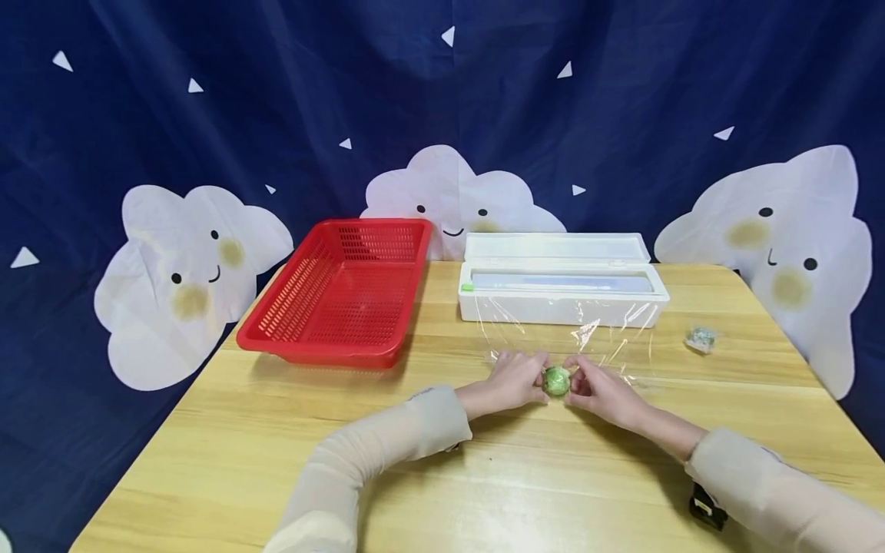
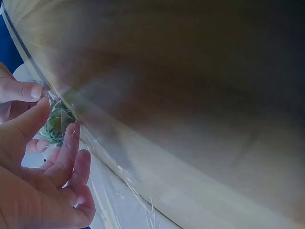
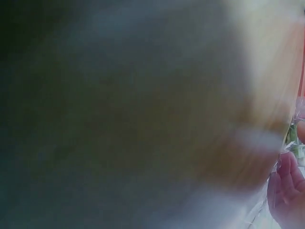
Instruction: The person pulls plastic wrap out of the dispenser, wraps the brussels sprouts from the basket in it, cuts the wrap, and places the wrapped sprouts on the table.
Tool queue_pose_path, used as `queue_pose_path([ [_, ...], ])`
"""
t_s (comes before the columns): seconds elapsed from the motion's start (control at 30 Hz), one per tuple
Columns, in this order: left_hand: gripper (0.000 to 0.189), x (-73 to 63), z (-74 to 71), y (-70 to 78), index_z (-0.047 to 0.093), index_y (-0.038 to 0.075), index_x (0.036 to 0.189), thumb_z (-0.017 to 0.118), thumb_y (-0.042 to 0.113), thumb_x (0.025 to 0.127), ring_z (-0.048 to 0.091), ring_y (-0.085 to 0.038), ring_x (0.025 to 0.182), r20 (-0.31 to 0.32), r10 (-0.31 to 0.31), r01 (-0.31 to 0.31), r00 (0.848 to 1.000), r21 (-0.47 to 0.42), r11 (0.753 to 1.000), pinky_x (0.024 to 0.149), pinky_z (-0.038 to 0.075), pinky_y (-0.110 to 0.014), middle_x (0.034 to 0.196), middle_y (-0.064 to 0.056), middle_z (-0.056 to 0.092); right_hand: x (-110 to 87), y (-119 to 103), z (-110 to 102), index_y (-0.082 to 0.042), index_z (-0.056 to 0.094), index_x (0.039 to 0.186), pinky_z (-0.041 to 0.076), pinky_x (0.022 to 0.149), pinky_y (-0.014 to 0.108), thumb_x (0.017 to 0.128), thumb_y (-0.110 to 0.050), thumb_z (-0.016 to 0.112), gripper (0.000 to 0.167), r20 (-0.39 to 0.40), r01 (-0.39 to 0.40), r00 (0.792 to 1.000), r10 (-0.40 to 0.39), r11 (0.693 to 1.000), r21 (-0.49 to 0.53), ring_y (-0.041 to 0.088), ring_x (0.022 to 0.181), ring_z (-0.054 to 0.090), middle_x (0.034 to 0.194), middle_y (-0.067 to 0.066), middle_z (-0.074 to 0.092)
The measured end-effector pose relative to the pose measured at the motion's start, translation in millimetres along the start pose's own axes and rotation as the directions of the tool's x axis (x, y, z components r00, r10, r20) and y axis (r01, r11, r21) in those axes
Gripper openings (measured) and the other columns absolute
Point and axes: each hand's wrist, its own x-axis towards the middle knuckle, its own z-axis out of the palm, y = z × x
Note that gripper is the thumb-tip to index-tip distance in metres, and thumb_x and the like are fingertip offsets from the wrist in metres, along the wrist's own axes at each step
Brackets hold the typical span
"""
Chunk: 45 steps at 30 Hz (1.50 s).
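Observation:
A small round green Brussels sprout (image 1: 556,381) sits between the two hands over the wooden table, with clear plastic wrap (image 2: 61,112) around it. On its left side, my left hand (image 1: 510,379) pinches it between thumb and fingers. From the right, the thumb and curled fingers of my right hand (image 1: 607,392) hold it too. The sheet of clear film (image 1: 588,334) runs from the front of the white wrap dispenser box (image 1: 563,309) down to the hands. Only the fingers of the right hand (image 3: 288,191) show at the edge of the right wrist view.
The dispenser's lid (image 1: 556,247) stands raised, and a green slider (image 1: 467,287) is at its left end. A red perforated basket (image 1: 318,355) stands at the back left. Another small green wrapped bundle (image 1: 701,339) lies right of the box, on the wooden table (image 1: 228,461).

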Motion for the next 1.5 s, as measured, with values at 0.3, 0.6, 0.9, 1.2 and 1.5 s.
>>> queue_pose_path([
  [0.3,0.036,8.7,2.6,1.6,0.057,0.013,0.104,0.073,0.029,0.076,0.05,-0.006,0.07,0.02,-0.003,0.001,1.0,0.077,0.997,0.065,0.029,-0.021,0.079,0.007,0.06,9.0,1,3,0.0,0.047,0.097,0.042,0.055,0.022,0.071,0.001,0.072,0.036,0.017,-0.046,0.999,0.046,0.999,0.005,0.004,0.06,0.045,0.067,-0.002,0.051],
  [0.6,0.035,14.2,-3.8,-5.7,0.058,0.015,0.11,0.065,0.033,0.081,0.057,-0.009,0.078,0.027,0.008,-0.009,1.0,0.062,0.998,0.08,0.035,-0.03,0.09,0.005,0.066,13.9,3,-3,0.0,0.049,0.1,0.039,0.051,0.022,0.076,-0.007,0.07,0.032,0.025,-0.061,0.998,0.063,0.996,-0.068,0.006,0.058,0.043,0.066,-0.003,0.05],
  [0.9,0.038,22.0,-4.4,-13.4,0.056,0.018,0.123,0.055,0.035,0.089,0.059,-0.012,0.09,0.045,-0.02,0.018,0.999,0.031,0.999,0.074,0.03,-0.025,0.109,0.005,0.065,20.8,6,-8,0.005,0.056,0.107,0.038,0.053,0.023,0.085,-0.015,0.063,0.031,0.032,-0.085,0.996,0.089,0.989,-0.118,0.008,0.061,0.045,0.07,-0.002,0.052],
  [1.2,0.039,27.7,-4.6,-20.0,0.056,0.018,0.124,0.054,0.036,0.09,0.057,-0.012,0.092,-0.021,-0.035,0.035,0.999,0.019,0.999,0.077,0.037,-0.028,0.108,0.002,0.064,28.9,13,-5,0.002,0.059,0.105,0.046,0.063,0.04,0.089,-0.019,0.056,0.027,0.039,-0.096,0.994,0.105,0.979,-0.179,0.025,0.076,0.057,0.082,0.009,0.061],
  [1.5,0.047,29.2,-6.5,-18.1,0.054,0.027,0.126,0.065,0.036,0.082,0.055,-0.01,0.091,-0.03,0.014,-0.01,0.999,0.13,0.991,0.079,0.036,-0.029,0.108,0.003,0.062,30.9,14,-10,0.004,0.058,0.112,0.039,0.052,0.027,0.083,-0.024,0.064,0.041,-0.01,-0.118,0.993,0.118,0.975,-0.187,0.014,0.059,0.045,0.072,0.004,0.052],
])
